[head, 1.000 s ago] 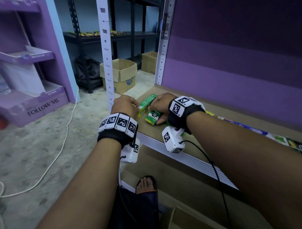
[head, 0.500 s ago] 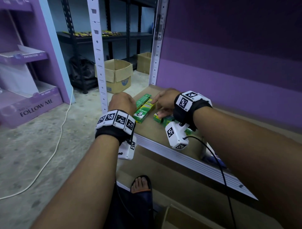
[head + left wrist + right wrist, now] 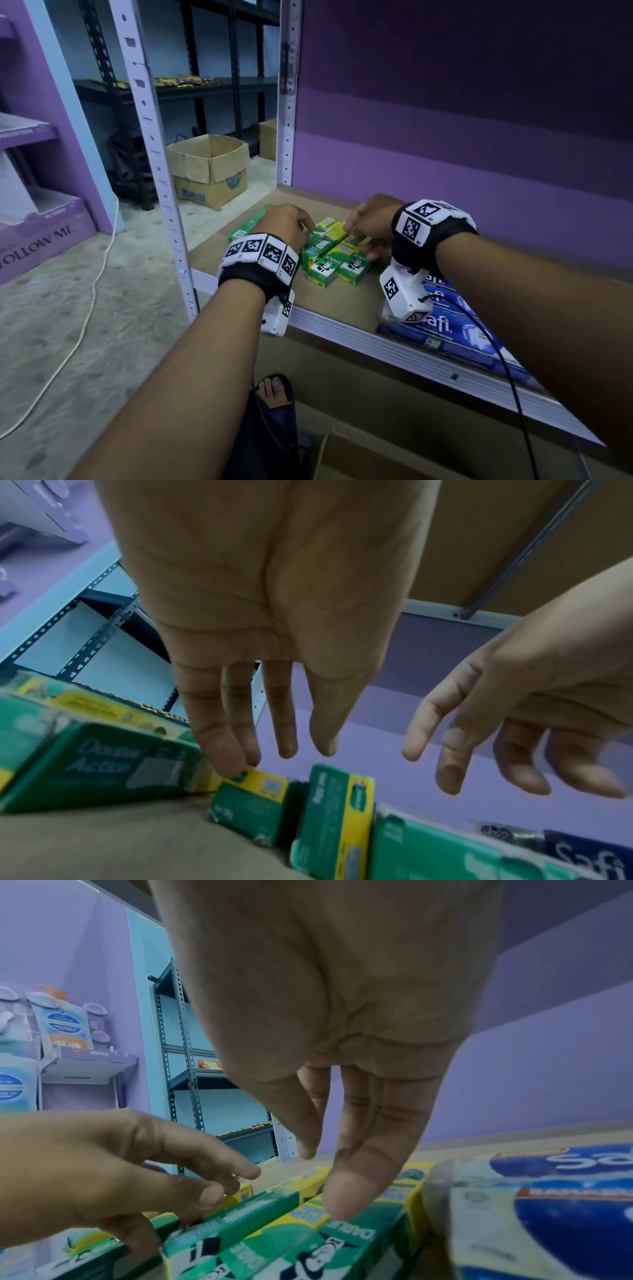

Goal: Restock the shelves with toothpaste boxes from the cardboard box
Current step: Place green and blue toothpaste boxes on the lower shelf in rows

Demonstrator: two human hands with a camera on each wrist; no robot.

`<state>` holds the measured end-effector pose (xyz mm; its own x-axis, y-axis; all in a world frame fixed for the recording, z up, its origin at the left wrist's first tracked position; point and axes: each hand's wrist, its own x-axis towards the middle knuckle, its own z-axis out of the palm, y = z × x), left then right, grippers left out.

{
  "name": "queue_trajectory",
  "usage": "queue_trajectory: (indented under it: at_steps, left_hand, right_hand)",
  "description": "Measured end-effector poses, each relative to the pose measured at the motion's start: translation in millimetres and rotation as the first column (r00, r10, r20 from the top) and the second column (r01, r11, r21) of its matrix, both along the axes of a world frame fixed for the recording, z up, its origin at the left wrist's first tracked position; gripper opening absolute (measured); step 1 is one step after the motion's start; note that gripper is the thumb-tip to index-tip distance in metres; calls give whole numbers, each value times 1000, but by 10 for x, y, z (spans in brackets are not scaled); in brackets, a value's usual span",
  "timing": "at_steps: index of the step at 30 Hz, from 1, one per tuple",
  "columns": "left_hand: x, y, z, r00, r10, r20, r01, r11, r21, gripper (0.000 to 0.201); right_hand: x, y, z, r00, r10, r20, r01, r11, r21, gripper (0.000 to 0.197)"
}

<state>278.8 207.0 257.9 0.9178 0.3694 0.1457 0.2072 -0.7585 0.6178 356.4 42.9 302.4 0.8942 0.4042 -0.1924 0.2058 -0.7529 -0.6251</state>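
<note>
Several green and yellow toothpaste boxes (image 3: 329, 260) lie side by side on the brown shelf board (image 3: 342, 301), ends toward me. One more green box (image 3: 245, 228) lies to their left, partly behind my left wrist. My left hand (image 3: 306, 229) hovers over the row with straight fingers, one fingertip (image 3: 236, 771) touching a box end (image 3: 263, 785). My right hand (image 3: 356, 236) reaches over the right side of the row, and a straight fingertip (image 3: 342, 1204) rests on a box top (image 3: 356, 1229). Neither hand grips anything.
Blue Safi packs (image 3: 448, 325) lie on the shelf just right of the row, under my right wrist. White uprights (image 3: 154, 164) frame the shelf's left end. An open cardboard box (image 3: 210, 168) stands on the floor behind, another (image 3: 346, 459) below me beside my sandalled foot (image 3: 274, 390).
The boxes my hands were handling now lie together in a row. Both hands have loosened over them, and the right hand has shifted right. The view has swung right, showing the blue packs.
</note>
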Motion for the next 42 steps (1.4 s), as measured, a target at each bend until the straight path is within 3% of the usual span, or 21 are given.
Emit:
queue_trajectory:
  at_steps: [3,9,16,22,29,35,39,42]
  left_hand:
    - [80,-2,-50,999,-44,-33,44,999,17,22]
    - [109,13,-93,997,14,-81,-15,1000,-18,15]
    - [100,20,-54,987,80,-136,-76,996,36,23]
    - [14,41,21,979,176,-105,-172,984,44,23]
    - [-144,111,118,968,241,-66,-245,967,-64,23]
    - [-291,250,200,956,293,18,-287,947,-146,20]
    - [-383,380,208,939,337,65,-326,936,-134,21]
    - [-423,433,181,932,355,69,-346,931,-116,19]
  right_hand:
    - [-16,-101,44,998,59,7,-58,993,-106,21]
    - [-71,-186,66,999,40,-14,-41,995,-93,25]
    - [-137,-143,70,997,61,-38,-65,994,-92,23]
    - [-158,-8,-8,997,60,-51,-64,995,-79,21]
    - [-153,215,-50,963,255,89,-227,941,-251,26]
    - [-180,382,-156,941,309,134,-268,927,-262,41]
    - [-239,491,-125,917,360,174,-258,865,-430,34]
    - [-248,538,-112,906,367,209,-242,857,-455,32]
